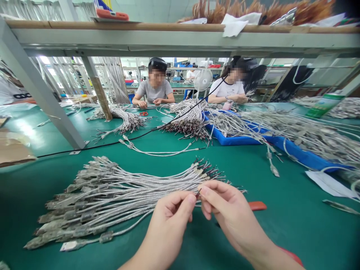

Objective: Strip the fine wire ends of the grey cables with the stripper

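My left hand (173, 215) and my right hand (229, 206) meet over the near middle of the table. Thumb and fingers of each are pinched on the thin dark and red wire ends (198, 193) of a cable. A grey-white USB cable (132, 226) runs behind my left hand, its plug (71, 245) lying at the near left; it seems to be the one I hold, though the join is hidden. Just beyond my hands lies a big bundle of like cables (140, 183), plugs to the left, bare wire ends to the right. An orange-red handle (257, 205) shows behind my right hand.
Blue trays (233, 140) heaped with cables stand at the right. More cable bundles (185, 123) lie farther back, with a black cord (126, 138) crossing the table. A grey metal shelf frame (180, 39) spans overhead. Two people (154, 88) sit opposite.
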The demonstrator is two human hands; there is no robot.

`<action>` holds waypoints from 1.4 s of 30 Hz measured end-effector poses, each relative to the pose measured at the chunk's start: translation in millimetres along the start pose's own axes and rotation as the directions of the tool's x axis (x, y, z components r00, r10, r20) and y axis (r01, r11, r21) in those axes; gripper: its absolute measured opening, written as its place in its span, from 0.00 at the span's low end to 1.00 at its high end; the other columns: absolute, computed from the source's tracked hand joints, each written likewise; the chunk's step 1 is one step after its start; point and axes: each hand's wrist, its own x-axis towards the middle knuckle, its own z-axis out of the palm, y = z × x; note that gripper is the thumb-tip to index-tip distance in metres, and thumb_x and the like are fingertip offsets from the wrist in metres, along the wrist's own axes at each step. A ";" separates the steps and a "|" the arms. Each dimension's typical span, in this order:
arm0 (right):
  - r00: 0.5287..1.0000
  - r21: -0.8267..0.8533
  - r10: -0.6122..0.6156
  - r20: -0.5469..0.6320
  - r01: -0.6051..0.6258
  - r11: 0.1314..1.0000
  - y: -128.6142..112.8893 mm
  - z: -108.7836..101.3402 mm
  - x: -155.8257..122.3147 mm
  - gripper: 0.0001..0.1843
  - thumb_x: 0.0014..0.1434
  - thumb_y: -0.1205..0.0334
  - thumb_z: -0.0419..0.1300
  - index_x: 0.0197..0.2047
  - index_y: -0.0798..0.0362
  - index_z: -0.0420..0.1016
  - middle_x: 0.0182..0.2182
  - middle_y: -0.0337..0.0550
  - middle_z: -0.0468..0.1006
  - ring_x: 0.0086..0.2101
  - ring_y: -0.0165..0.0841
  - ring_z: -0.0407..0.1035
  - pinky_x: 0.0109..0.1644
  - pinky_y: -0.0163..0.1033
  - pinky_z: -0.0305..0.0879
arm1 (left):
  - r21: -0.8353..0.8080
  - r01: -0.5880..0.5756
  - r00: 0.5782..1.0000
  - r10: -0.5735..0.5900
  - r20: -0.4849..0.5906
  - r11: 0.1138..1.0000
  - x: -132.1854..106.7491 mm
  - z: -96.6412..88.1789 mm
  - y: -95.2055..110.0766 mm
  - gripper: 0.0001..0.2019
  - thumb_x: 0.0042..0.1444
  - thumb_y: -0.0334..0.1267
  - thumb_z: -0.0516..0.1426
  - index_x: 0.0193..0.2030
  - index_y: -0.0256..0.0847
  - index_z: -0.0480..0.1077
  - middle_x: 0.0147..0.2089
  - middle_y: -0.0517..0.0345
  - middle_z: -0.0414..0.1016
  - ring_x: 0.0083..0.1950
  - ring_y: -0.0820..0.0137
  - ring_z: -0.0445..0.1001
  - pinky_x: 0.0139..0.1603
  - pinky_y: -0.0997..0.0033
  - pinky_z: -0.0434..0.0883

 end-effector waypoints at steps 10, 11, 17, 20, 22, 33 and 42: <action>0.999 -0.023 0.025 0.034 -0.025 0.999 -0.8 -0.9 0.1 0.12 0.54 0.55 0.69 0.30 0.55 0.78 0.16 0.36 0.70 0.19 0.29 0.62 0.25 0.36 0.58 | -0.107 0.062 0.998 -0.062 -0.002 0.992 -2.8 3.4 3.7 0.18 0.57 0.50 0.59 0.25 0.37 0.67 0.20 0.64 0.62 0.18 0.81 0.51 0.19 0.80 0.51; 0.999 -0.029 0.025 0.031 -0.024 0.999 -0.9 -0.4 -0.2 0.12 0.54 0.54 0.69 0.30 0.55 0.78 0.16 0.36 0.70 0.19 0.29 0.62 0.25 0.35 0.58 | -0.090 0.046 0.999 -0.048 -0.015 0.995 -2.8 3.3 3.5 0.18 0.57 0.49 0.59 0.25 0.37 0.66 0.21 0.64 0.62 0.19 0.80 0.51 0.19 0.80 0.51; 0.999 -0.060 -0.030 0.027 0.032 0.998 1.5 1.5 -3.7 0.12 0.55 0.54 0.69 0.28 0.54 0.76 0.16 0.34 0.68 0.19 0.28 0.61 0.26 0.34 0.57 | 0.025 -0.066 0.998 0.067 -0.015 0.997 -3.2 4.5 6.8 0.12 0.58 0.40 0.58 0.26 0.37 0.73 0.18 0.65 0.57 0.20 0.78 0.51 0.20 0.79 0.52; 0.999 -0.055 -0.022 0.049 0.025 0.998 4.1 0.4 -4.3 0.12 0.57 0.54 0.67 0.31 0.54 0.76 0.16 0.34 0.68 0.19 0.27 0.61 0.26 0.34 0.57 | -0.003 -0.058 0.997 0.058 -0.049 0.998 -3.4 4.0 8.1 0.11 0.57 0.39 0.59 0.27 0.37 0.75 0.19 0.65 0.59 0.19 0.79 0.49 0.20 0.78 0.52; 0.998 -0.029 -0.012 0.058 0.014 0.999 5.8 -0.1 -4.5 0.11 0.59 0.54 0.65 0.33 0.53 0.75 0.17 0.34 0.69 0.20 0.28 0.61 0.26 0.33 0.59 | -0.049 -0.043 0.994 0.038 -0.104 0.998 -3.3 2.6 8.6 0.10 0.56 0.39 0.60 0.27 0.37 0.74 0.18 0.65 0.60 0.19 0.79 0.53 0.21 0.79 0.56; 0.933 -0.132 0.171 0.317 -0.135 0.982 15.4 16.2 -9.9 0.15 0.60 0.50 0.64 0.37 0.56 0.75 0.22 0.38 0.71 0.23 0.29 0.64 0.27 0.33 0.62 | -0.258 -0.017 0.990 -0.020 -0.139 0.966 -1.9 1.3 5.3 0.10 0.58 0.40 0.60 0.28 0.37 0.70 0.28 0.62 0.64 0.20 0.77 0.63 0.18 0.77 0.63; 0.910 -0.155 0.186 0.370 -0.137 0.978 11.8 10.6 -9.8 0.15 0.63 0.52 0.61 0.34 0.57 0.74 0.23 0.41 0.75 0.25 0.30 0.68 0.30 0.34 0.66 | -0.256 -0.087 0.975 0.030 -0.219 0.963 -0.4 -6.6 11.2 0.08 0.54 0.35 0.62 0.26 0.36 0.74 0.36 0.59 0.65 0.26 0.79 0.64 0.21 0.81 0.63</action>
